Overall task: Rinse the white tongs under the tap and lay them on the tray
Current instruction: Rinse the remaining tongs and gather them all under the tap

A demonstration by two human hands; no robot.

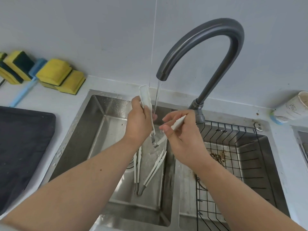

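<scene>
A dark tray (25, 147) lies on the desk (70, 104) left of the sink (100, 124). The left hand (138, 124) curls its fingers round one arm of the white tongs (145, 99), beside the tap's (200, 40) stream (157, 95). The right hand (185, 137) pinches the other arm, so the tongs are spread wide.

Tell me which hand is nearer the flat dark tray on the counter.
Left. The left hand, gripping the white plastic tongs, hangs over the steel sink, right of the flat dark tray; the right hand is farther right, near the black wire basket.
</scene>
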